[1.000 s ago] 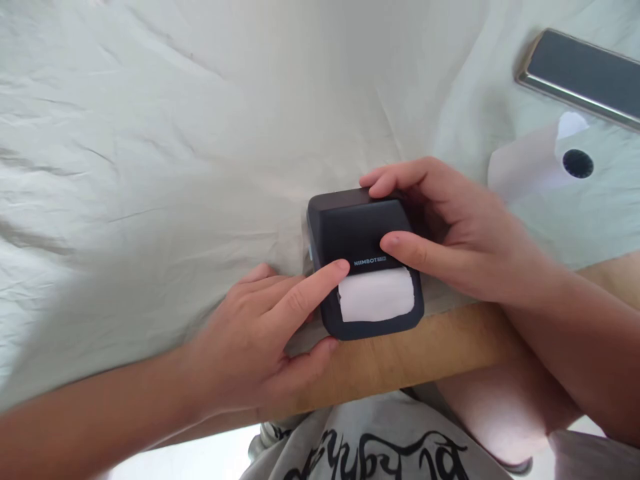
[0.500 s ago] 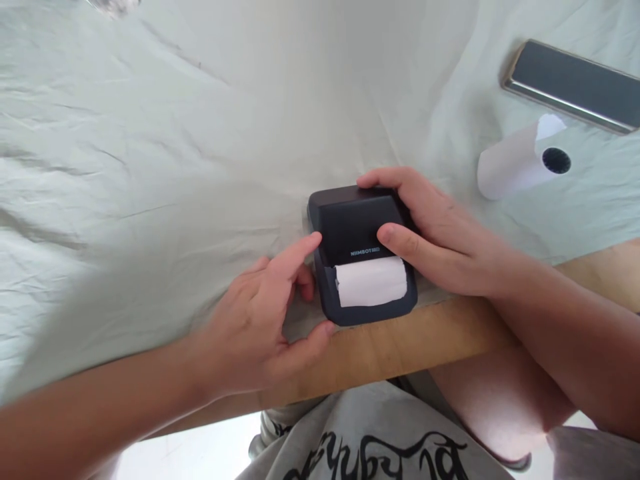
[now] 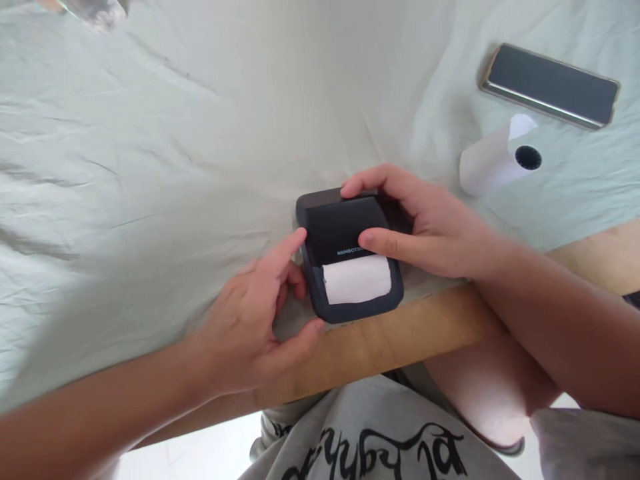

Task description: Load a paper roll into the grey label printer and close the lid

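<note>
A black label printer (image 3: 345, 227) marked NIIMBOT lies on the cloth close to the table's front edge. White paper (image 3: 357, 280) shows in the opening at its near end. My left hand (image 3: 255, 313) is at the printer's left side, fingers apart, with the index fingertip on its side and the thumb tip by the near left corner. My right hand (image 3: 425, 220) is on the right part of the printer, its thumb across the top face and its fingers over the far edge, gripping it.
A white paper roll (image 3: 493, 163) with a dark core lies to the right. Beyond it is a phone (image 3: 553, 87) with a dark face. A clear, shiny object (image 3: 97, 12) is cut off at the top left. The wooden table edge (image 3: 390, 340) runs along the front.
The whole view has shifted, so the items on the right sit further left. My right thumb lies a little further over the printer's lettering. My left hand keeps its place at the printer's side.
</note>
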The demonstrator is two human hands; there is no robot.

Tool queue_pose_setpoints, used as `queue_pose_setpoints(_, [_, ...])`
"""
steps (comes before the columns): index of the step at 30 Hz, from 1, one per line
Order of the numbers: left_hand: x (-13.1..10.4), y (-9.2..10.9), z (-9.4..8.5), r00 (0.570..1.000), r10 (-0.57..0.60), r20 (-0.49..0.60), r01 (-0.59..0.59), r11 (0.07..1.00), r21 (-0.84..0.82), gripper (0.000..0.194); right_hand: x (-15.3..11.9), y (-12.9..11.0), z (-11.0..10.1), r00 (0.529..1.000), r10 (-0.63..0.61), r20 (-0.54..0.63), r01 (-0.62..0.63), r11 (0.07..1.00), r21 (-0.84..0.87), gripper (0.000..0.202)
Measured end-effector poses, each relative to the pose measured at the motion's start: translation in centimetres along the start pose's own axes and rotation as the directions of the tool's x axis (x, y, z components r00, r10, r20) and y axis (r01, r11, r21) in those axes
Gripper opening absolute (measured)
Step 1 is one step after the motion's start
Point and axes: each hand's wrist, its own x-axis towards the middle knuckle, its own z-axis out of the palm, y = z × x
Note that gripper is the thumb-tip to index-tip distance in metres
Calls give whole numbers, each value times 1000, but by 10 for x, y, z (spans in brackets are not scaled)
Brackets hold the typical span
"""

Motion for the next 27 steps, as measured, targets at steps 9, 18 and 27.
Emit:
queue_pose_setpoints(9, [0, 3, -5, 992, -115, -44, 116, 993, 29, 74, -14, 9, -12, 999, -17, -48, 5, 971, -239, 62])
queue_pose_setpoints(18, [-1, 7, -5, 996, -73, -47, 77, 992, 101, 81, -13, 29, -11, 986, -156, 66, 169, 898, -407, 77])
queue_pose_setpoints(27, [-1, 3, -4, 999, 35, -36, -32, 995, 95, 81, -12, 30, -11, 979, -192, 70, 204, 894, -400, 77])
